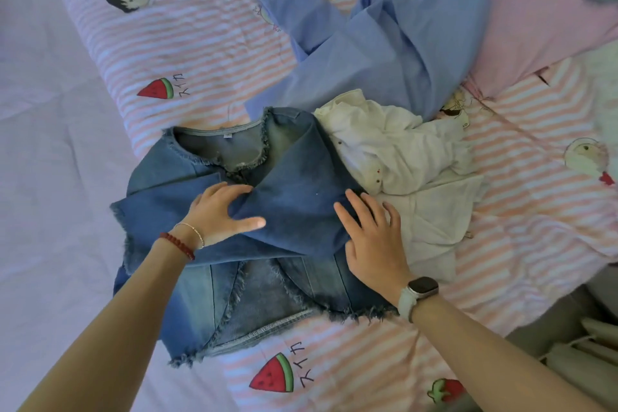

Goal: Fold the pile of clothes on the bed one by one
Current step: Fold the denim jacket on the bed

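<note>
Nearest, the frayed blue denim jacket (pixel 254 244) lies flat on the pink striped bed quilt (pixel 207 54), collar away, sleeves crossed over its middle. Left hand (pixel 222 216) and right hand (pixel 374 238) press it, fingers straight, grip released; the hem lies below both.

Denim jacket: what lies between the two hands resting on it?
Head view: only the jacket's folded-over sleeve spans between left hand and right hand.
</note>
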Demonstrator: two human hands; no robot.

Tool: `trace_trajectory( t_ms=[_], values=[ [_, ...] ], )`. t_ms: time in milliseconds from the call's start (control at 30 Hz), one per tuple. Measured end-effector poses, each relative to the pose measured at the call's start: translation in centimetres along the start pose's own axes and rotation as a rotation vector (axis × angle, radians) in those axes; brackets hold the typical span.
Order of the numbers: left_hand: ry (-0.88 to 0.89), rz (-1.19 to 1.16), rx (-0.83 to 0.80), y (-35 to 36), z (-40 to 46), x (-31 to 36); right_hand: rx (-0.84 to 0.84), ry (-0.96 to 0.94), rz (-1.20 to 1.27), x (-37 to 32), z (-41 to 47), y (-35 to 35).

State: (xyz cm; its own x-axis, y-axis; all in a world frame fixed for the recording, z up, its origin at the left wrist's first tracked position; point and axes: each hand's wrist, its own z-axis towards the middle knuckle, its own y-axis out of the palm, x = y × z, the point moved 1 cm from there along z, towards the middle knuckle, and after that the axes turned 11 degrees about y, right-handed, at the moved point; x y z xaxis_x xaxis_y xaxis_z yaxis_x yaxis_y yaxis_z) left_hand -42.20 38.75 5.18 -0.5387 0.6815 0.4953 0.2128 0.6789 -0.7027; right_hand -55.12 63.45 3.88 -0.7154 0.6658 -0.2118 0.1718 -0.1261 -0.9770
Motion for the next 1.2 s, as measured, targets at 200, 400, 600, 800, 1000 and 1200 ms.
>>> trace_trajectory(
  t_ms=[200, 400, 600, 800, 1000, 1200],
  values=[
    [0.120, 0.589, -0.213, 1.0, 0.2, -2.4, -0.071, -0.067, 0.195, -3.7, 4.1, -0.6],
    [0.407, 0.335, 0.281, -0.3, -0.5, -1.0, -0.395, 0.016, -0.001, -4.7, 8.3, 1.0],
    [0.076, -0.050, 0.333, -2.4, -5.3, -2.8, -0.557, 0.163, 0.064, -6.0, 9.8, 1.8],
    [-0.151, -0.041, -0.164, 0.1, -8.4, -8.2, -0.589, 0.201, 0.007, -6.7, 10.0, 2.3],
    [0.010, -0.167, 0.311, 1.2, -12.2, -10.2, -0.488, 0.195, -0.218, -8.1, 9.1, 2.0],
    [0.043, -0.212, 0.559, -1.7, -13.6, -8.6, -0.403, -0.020, -0.258, -12.4, 5.4, 2.4]
  ],
)
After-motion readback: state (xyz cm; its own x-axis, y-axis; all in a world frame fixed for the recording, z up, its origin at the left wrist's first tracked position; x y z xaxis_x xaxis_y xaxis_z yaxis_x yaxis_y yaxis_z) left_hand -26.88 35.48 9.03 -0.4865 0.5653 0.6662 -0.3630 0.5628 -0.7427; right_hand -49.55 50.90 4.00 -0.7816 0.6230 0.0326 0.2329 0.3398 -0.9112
